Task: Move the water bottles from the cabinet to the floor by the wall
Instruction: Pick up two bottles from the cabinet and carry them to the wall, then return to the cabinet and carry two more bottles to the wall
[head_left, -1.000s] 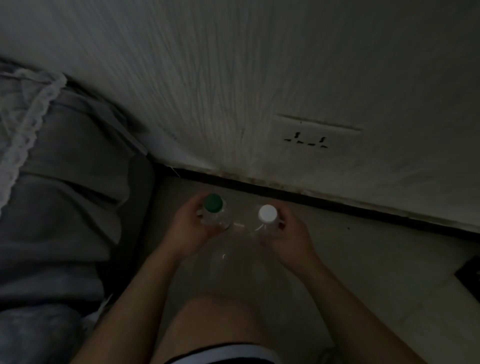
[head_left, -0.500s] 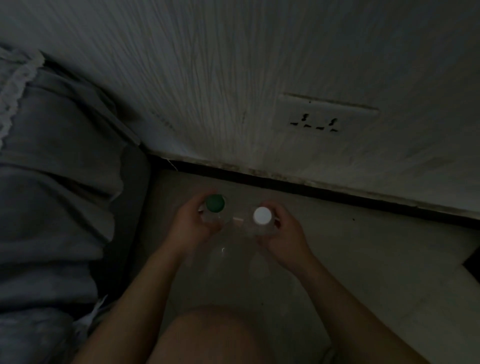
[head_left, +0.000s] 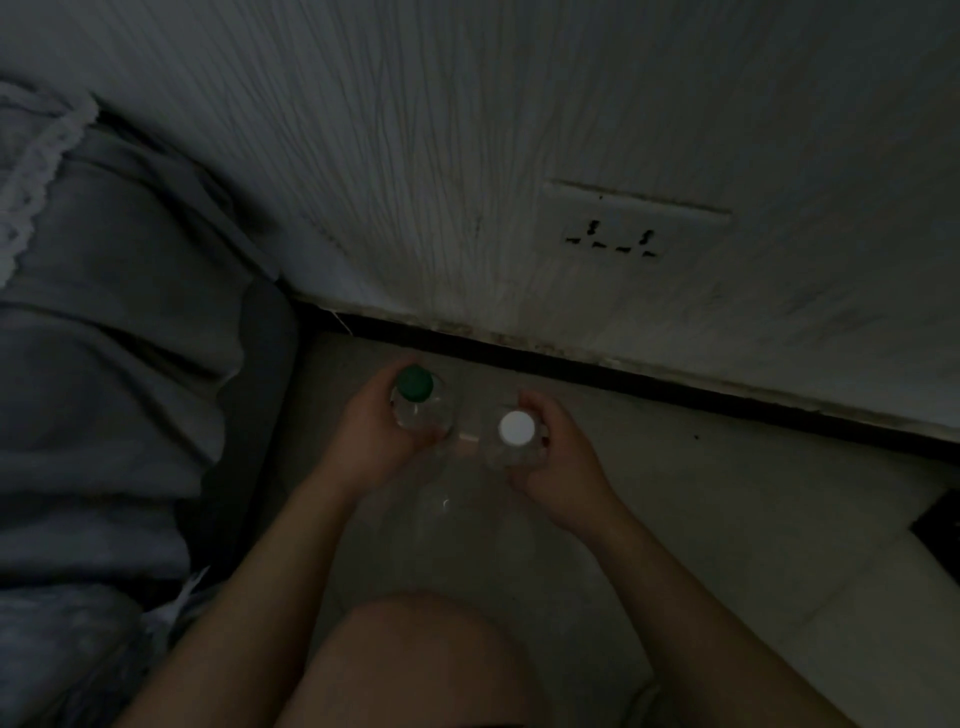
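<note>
Frame center, dim light: left hand (head_left: 376, 434) grips the green-capped bottle (head_left: 422, 410), right hand (head_left: 558, 457) grips the white-capped bottle (head_left: 514, 439). Both bottles upright, side by side over the floor (head_left: 701, 499), near the wall (head_left: 467, 156). Bedding (head_left: 104, 364) at left.

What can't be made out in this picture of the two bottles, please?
- Head view: whether the green-capped bottle and white-capped bottle touch the floor; dim light swallows their bodies.
- Head view: fingertips of the left hand and right hand, behind the bottles.
- Head view: dark object, cut off by the right edge.
</note>
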